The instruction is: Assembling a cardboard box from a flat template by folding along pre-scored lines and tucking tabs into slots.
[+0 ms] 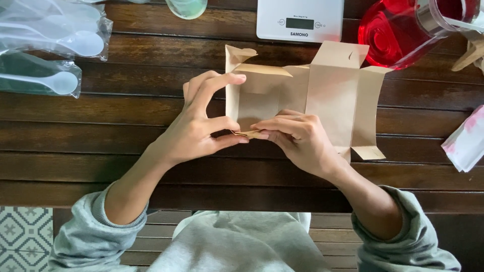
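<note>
Under your hands lies the dark wooden table (101,166). On it, between and just beyond your hands, sits the half-folded brown cardboard box (333,100). Your left hand (199,128) pinches its near flap (248,134) with thumb and fingers closed, forefinger raised. Your right hand (297,138) presses the same flap, fingers nearly closed. If you squeeze unevenly, the thin flap could crease or tear.

Matt brown cardboard box (322,95) on a dark, grainy wooden table (101,166); glossy plastic-wrapped spoons (55,40); smooth red glass jug (393,35).
</note>
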